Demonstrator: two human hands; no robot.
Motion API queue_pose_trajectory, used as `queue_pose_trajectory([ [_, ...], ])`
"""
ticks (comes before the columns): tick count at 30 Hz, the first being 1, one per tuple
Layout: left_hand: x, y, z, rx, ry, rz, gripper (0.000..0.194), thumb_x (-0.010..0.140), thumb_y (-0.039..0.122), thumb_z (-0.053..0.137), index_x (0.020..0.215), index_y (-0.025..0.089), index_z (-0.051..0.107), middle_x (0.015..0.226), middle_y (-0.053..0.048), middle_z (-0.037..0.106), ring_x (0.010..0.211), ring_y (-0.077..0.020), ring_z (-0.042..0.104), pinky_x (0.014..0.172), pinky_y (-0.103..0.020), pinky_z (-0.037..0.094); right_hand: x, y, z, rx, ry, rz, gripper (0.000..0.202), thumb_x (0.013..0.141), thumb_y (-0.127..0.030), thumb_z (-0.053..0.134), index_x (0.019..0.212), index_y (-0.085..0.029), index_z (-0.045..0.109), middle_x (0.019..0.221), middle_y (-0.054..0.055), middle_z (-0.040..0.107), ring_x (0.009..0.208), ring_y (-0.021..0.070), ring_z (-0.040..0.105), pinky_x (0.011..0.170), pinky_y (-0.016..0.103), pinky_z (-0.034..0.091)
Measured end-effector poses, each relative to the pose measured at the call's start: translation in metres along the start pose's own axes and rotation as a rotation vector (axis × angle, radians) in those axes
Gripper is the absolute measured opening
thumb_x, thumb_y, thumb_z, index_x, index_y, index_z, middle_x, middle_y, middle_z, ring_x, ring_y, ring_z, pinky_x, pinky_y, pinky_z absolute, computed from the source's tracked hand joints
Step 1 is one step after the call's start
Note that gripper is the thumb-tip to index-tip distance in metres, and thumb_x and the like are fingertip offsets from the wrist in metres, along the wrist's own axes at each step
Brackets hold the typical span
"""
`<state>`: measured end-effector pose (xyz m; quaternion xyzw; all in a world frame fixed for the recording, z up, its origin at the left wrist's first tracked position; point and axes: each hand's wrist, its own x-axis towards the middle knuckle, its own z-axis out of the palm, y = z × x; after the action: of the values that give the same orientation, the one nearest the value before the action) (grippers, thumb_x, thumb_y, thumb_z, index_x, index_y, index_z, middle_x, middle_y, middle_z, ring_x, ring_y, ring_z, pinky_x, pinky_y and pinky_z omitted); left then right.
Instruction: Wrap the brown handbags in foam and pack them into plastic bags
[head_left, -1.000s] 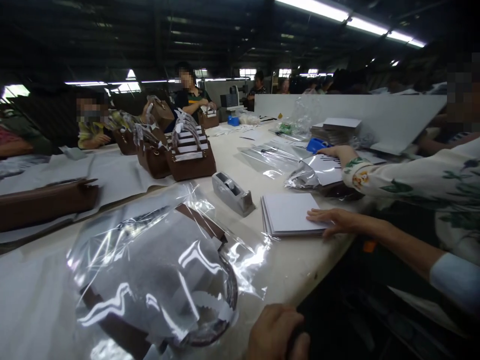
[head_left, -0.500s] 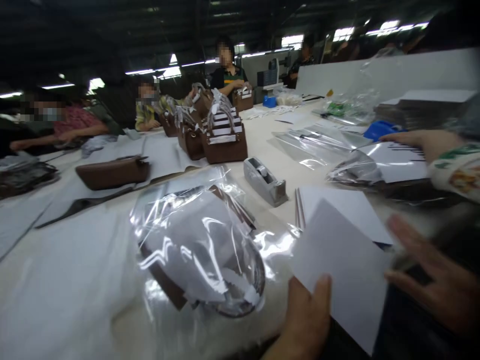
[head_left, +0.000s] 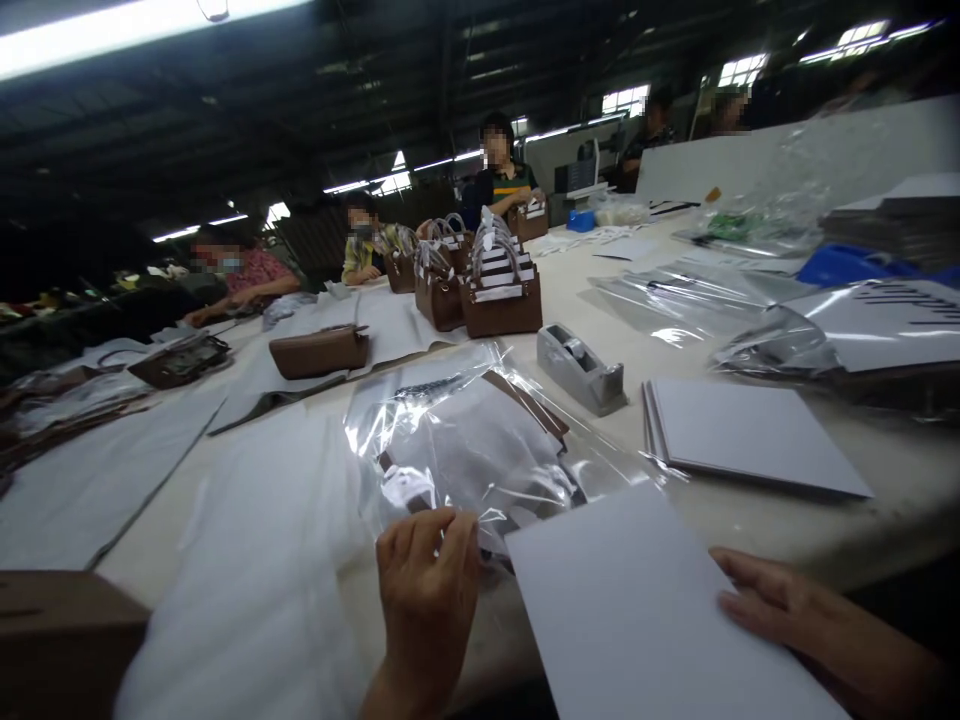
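My left hand (head_left: pixel 429 580) is closed, its fingers pinching the near edge of a clear plastic bag (head_left: pixel 607 455). Inside the bag lies a brown handbag (head_left: pixel 529 405), mostly hidden by white wrapping paper (head_left: pixel 469 445). My right hand (head_left: pixel 787 610) grips the right edge of a white cardboard sheet (head_left: pixel 637 600), thumb on top. The sheet slants over the table's front edge, and its far corner overlaps the near end of the plastic bag. To the right rests a stack of more white sheets (head_left: pixel 757 430).
A grey tape dispenser (head_left: pixel 581 370) stands behind the stack. Brown handbags (head_left: pixel 502 305) with wrapped handles stand farther back. A brown pouch (head_left: pixel 319 352) lies left on white paper. Flat plastic bags (head_left: pixel 675 300) lie at right. Several people sit around the table.
My left hand has left the cardboard sheet and moved left to pinch the plastic bag. My right hand has closed on the sheet. A co-worker's hand at the right is gone from view.
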<state>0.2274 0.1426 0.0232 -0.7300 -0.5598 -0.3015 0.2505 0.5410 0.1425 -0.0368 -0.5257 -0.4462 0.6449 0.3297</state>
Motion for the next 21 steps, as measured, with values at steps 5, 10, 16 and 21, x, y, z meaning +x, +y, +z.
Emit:
queue_pose_trajectory([
  [5,0.008,-0.006,-0.009,-0.138,0.057,0.005,0.020,0.079,0.014,0.056,0.098,0.019,0.060,0.083,-0.003,0.057,0.074,-0.0131,0.054,0.066,-0.026,0.045,0.013,-0.028,0.068,0.343,-0.032,0.094,0.045,0.069,-0.042,0.066,0.109,-0.026,0.052,0.064,0.001,0.058,0.046,0.0117,0.053,0.036,0.020,0.042],
  [10,0.006,0.002,-0.011,-0.183,0.025,0.091,0.023,0.076,0.011,0.058,0.098,0.019,0.059,0.084,-0.005,0.059,0.081,-0.0157,0.055,0.071,-0.028,0.048,0.046,-0.057,0.124,0.417,0.056,-0.035,0.045,0.068,-0.038,0.067,0.106,-0.021,0.050,0.073,0.000,0.058,0.063,0.0146,0.059,0.045,0.022,0.049],
  [16,0.000,0.000,0.015,-0.147,-0.125,0.134,0.008,0.080,0.018,0.051,0.086,0.017,0.056,0.117,-0.012,0.055,0.118,-0.0280,0.043,0.091,-0.044,0.042,0.073,-0.082,0.165,0.486,-0.015,-0.036,0.036,0.069,-0.037,0.066,0.096,-0.018,0.051,0.086,0.002,0.062,0.065,0.0119,0.061,0.058,0.024,0.052],
  [21,-0.004,-0.024,0.039,-0.067,-0.136,0.307,0.028,0.082,0.021,0.050,0.110,0.018,0.052,0.115,-0.009,0.059,0.112,-0.0243,0.050,0.095,-0.042,0.036,0.056,-0.062,0.098,0.111,0.030,-0.148,0.038,0.077,-0.052,0.050,0.091,-0.017,0.051,0.069,0.002,0.061,0.055,0.0152,0.061,0.042,0.023,0.047],
])
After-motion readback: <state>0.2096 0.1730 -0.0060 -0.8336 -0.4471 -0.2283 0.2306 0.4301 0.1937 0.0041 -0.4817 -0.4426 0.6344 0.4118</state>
